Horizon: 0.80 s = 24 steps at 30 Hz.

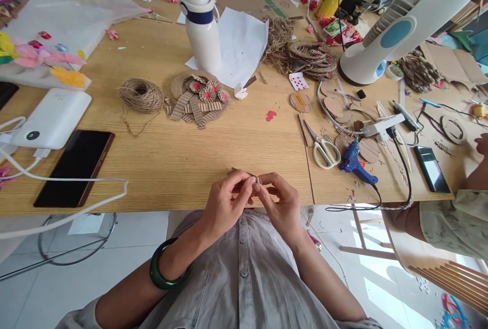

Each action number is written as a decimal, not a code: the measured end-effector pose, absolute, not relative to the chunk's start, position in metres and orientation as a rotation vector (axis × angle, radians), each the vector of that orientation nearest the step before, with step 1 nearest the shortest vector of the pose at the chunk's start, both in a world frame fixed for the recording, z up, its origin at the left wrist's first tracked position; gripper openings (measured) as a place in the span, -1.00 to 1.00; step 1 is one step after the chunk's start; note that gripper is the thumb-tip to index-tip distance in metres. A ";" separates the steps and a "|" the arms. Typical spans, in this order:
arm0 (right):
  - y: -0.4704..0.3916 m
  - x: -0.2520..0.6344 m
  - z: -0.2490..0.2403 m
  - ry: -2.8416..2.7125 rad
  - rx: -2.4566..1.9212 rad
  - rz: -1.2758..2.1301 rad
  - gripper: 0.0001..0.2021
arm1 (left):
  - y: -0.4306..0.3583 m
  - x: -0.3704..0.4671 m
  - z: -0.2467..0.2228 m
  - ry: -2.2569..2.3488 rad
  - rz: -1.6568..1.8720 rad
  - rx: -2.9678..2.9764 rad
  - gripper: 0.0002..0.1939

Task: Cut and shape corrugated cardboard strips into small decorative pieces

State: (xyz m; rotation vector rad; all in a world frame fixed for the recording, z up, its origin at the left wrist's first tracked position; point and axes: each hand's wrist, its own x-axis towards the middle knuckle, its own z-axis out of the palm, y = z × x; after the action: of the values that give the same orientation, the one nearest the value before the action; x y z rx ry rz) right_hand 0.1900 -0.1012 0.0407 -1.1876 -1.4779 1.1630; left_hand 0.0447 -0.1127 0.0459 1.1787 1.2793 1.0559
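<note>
My left hand [229, 194] and my right hand [280, 202] meet at the table's front edge, thumbs and fingertips pinched together. A thin brown strip [243, 172] shows just past the left fingers; most of it is hidden by them. Something small and pale sits at the right fingertips, too small to name. Beyond my hands lies a round cardboard piece [183, 87] with corrugated strips and several rolled cardboard flowers [207, 94] with red centres. To its left is a coil of twine [141, 96]. Small red paper pieces [270, 115] lie ahead on the right.
White-handled scissors [326, 153], a blue glue gun [356, 161] and a power strip [383, 126] lie right. A white bottle [204, 34] and white fan [404, 24] stand behind. Left are a phone [74, 169] and power bank [53, 118]. Another person's arm [476, 166] is at the right.
</note>
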 end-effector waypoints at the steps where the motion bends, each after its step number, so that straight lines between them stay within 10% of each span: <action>1: -0.102 0.190 0.041 -1.529 -1.186 1.119 -0.89 | -0.113 0.044 0.046 1.287 1.045 1.194 -0.75; 9: -0.098 0.189 0.036 -1.116 -1.168 1.515 -0.69 | -0.111 0.045 0.045 1.207 1.085 1.128 -0.71; 17: -0.102 0.188 0.038 -1.347 -1.232 1.210 -0.77 | -0.109 0.046 0.046 1.281 1.031 1.100 -0.69; 24: -0.092 0.188 0.033 -0.834 -1.050 1.749 -0.69 | -0.108 0.044 0.039 1.089 1.082 1.041 -0.64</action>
State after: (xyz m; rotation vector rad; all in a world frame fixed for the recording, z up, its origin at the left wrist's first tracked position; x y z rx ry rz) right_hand 0.1878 -0.0924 0.0329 -1.0498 -0.8341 1.7485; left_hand 0.0438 -0.1080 0.0386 1.0408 1.0886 1.0818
